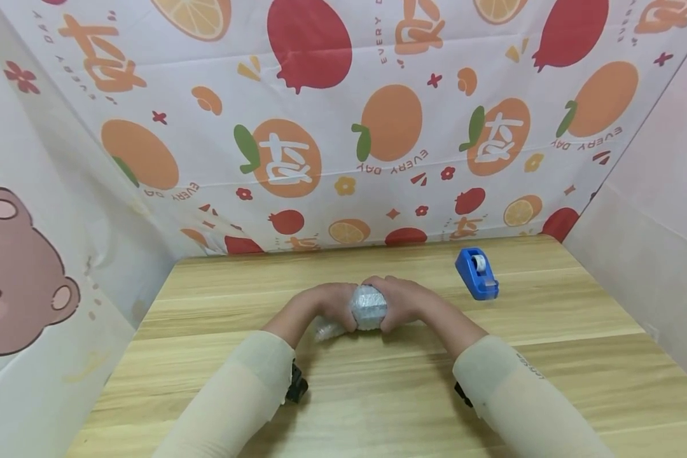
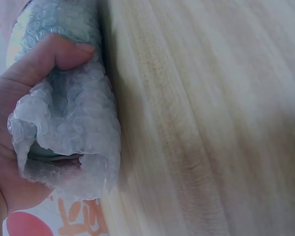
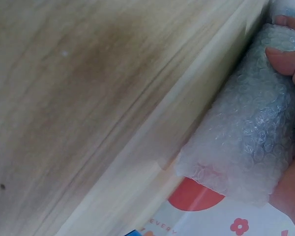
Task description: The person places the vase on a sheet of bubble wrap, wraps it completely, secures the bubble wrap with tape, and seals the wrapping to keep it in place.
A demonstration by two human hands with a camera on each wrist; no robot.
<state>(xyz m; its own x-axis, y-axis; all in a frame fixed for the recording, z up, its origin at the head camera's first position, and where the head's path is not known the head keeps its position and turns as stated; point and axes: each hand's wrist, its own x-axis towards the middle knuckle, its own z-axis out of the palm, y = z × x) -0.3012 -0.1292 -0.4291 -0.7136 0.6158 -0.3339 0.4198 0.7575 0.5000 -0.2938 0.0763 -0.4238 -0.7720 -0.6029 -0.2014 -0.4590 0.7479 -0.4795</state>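
Observation:
A cylinder-shaped bundle of bubble wrap (image 1: 369,308) lies across the table between the two hands. My left hand (image 1: 339,304) grips one end, its thumb laid over the wrap in the left wrist view. At that end the bubble wrap (image 2: 86,123) hangs past the hand as an open, loose sleeve, with something pale green just visible inside. My right hand (image 1: 405,301) holds the other side, thumb on top. There the bubble wrap (image 3: 236,123) also extends beyond the fingers. What is wrapped inside is mostly hidden.
A blue tape dispenser (image 1: 476,275) with a roll of tape stands at the back right of the wooden table (image 1: 366,394). Behind the table hangs a fruit-print cloth (image 1: 332,146), and pale sheets rise at both sides.

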